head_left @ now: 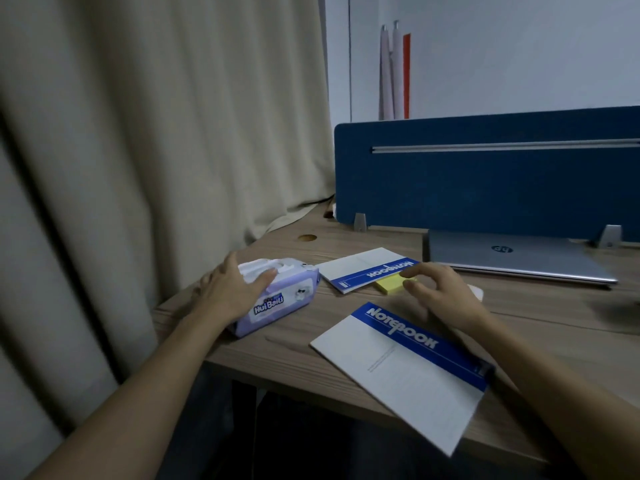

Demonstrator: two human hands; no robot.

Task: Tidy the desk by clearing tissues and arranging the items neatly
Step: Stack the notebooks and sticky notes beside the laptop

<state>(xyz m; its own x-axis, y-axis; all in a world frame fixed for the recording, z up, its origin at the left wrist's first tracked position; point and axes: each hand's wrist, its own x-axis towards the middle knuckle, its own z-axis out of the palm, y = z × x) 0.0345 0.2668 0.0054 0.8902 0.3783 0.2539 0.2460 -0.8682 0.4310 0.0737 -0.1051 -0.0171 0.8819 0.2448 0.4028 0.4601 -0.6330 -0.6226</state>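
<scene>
A purple tissue pack [287, 299] with white tissue sticking out of its top lies near the desk's left corner. My left hand [232, 292] rests on its left side, thumb across the top, gripping it. My right hand [440, 292] hovers over a yellow sticky-note pad [389, 285], fingers spread and touching its edge. One white-and-blue notebook [360, 268] lies behind the pad. A second notebook [408, 368] lies nearer me, overhanging the desk's front edge.
A closed silver laptop [512, 258] lies at the back right, before a blue desk divider [485, 174]. A beige curtain [156, 150] hangs along the left. The wooden desk [291, 355] has a round cable hole [307, 238] at the back left.
</scene>
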